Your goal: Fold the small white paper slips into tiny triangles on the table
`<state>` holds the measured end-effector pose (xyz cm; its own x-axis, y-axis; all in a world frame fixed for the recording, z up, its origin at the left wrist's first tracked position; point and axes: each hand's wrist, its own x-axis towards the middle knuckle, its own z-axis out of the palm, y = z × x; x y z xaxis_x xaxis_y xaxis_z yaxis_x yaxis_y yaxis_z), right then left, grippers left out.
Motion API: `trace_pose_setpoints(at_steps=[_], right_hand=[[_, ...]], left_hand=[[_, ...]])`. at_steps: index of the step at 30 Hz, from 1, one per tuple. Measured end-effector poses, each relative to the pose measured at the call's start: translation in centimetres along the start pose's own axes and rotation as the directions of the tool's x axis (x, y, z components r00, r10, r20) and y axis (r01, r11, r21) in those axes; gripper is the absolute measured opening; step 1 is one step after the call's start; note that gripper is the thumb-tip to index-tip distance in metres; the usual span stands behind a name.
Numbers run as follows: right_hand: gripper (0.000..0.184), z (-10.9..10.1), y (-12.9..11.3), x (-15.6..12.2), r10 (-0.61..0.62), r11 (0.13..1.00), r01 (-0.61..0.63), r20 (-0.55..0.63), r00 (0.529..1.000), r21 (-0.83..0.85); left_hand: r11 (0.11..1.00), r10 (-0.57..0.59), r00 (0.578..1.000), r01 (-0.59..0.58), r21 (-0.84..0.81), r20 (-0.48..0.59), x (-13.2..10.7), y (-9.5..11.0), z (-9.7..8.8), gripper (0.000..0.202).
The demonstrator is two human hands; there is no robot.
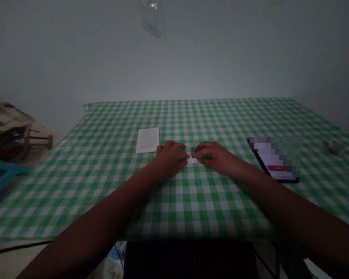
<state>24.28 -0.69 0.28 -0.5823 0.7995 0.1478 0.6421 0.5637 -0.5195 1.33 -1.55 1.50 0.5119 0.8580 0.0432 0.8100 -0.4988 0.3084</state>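
My left hand and my right hand rest on the checked tablecloth near the middle of the table, their thumbs and fingertips almost meeting. Between them lies a small white piece, which looks like paper, with the fingers of both hands closed on its edges. Its exact kind is too small and dim to make out. Just beyond my left hand, a white printed sheet or booklet lies flat, close to the knuckles.
A tablet or large phone, lit and partly blurred out, lies beside my right forearm. Farther right is a small crumpled object. The green-and-white tablecloth reaches back to a pale wall. A blue plastic stool stands left of the table.
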Motion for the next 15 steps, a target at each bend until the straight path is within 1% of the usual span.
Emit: trace_pose_setpoints(at_steps=[3,8,11,15], right_hand=[[0.031,-0.08,0.18,-0.02,-0.025,1.000,0.025,-0.001,1.000,-0.016],[0.033,0.03,0.13,-0.28,-0.020,0.999,0.019,-0.006,1.000,-0.032],[0.030,0.04,-0.13,-0.46,-0.015,0.999,0.015,-0.012,1.000,-0.043],[0.025,0.33,-0.34,-0.54,0.008,0.999,-0.009,-0.017,1.000,-0.051]], left_hand=[[1.000,0.013,1.000,-0.013,0.007,0.021,-0.06,-0.10,-0.15,0.025],[0.999,0.031,0.998,-0.030,-0.009,0.051,-0.46,-0.16,-0.41,0.030],[0.998,0.064,0.998,-0.063,-0.015,0.026,-0.76,-0.14,-0.47,0.032],[0.995,0.103,0.994,-0.104,-0.007,-0.044,-0.73,-0.18,-0.10,0.027]])
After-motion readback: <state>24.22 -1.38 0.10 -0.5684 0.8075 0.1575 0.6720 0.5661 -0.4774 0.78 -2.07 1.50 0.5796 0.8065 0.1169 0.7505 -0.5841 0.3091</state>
